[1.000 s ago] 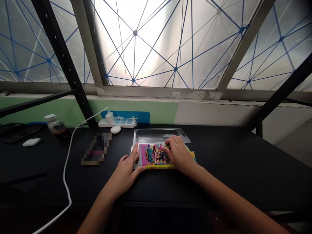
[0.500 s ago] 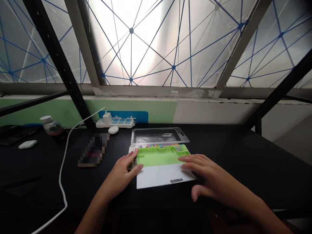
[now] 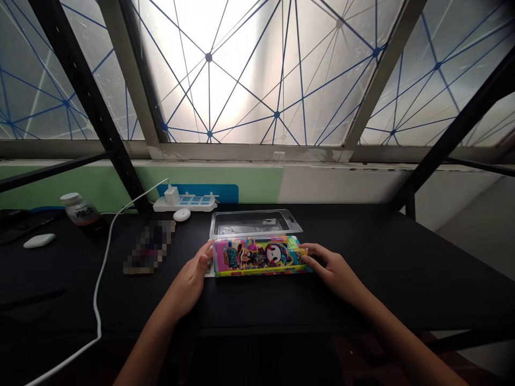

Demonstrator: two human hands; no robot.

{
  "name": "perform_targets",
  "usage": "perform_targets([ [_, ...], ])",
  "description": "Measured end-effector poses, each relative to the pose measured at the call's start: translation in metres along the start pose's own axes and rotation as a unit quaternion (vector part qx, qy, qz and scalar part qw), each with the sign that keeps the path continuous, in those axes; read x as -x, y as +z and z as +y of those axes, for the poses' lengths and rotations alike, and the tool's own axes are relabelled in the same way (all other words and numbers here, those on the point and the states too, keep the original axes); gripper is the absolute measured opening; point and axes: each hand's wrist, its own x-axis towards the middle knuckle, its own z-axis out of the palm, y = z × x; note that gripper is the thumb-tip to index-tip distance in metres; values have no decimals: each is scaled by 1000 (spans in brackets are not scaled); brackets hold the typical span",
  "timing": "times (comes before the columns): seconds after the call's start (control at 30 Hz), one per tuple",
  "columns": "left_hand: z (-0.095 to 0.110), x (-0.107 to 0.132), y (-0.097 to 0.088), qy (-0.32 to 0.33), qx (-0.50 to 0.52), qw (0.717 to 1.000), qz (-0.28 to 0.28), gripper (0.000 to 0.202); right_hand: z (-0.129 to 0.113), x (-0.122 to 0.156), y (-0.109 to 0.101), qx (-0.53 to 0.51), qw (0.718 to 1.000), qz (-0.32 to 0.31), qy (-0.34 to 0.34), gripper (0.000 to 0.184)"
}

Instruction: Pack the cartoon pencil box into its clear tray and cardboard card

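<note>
Glossy oblong case (image 3: 257, 260), cartoon-printed, yellow-edged.
Touched by left hand (image 3: 191, 279) with curved fingers, grip unclear; pinched between right hand (image 3: 330, 265) fingertips; beyond fingers, clear moulded-plastic tray (image 3: 251, 223).

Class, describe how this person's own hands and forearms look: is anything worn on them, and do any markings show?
Both the left hand and the right hand are ungloved. The forearms show no sleeves, watch or bracelet. No rings or markings can be made out.
</note>
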Motion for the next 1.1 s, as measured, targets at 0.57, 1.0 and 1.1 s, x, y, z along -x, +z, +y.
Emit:
perform_targets([
  [0.57, 49, -63, 1, 124, -235, 950, 163, 74, -19, -75, -19, 81, 983, 122, -110, 64],
  [1.0, 3, -95, 13, 26, -353, 934, 49, 71, 12, -104, 34, 246, 962, 34, -117, 55],
  [1.1, 12, -100, 16, 33, -379, 923, 61, 72, -1, -98, 36, 269, 954, 28, -132, 58],
])
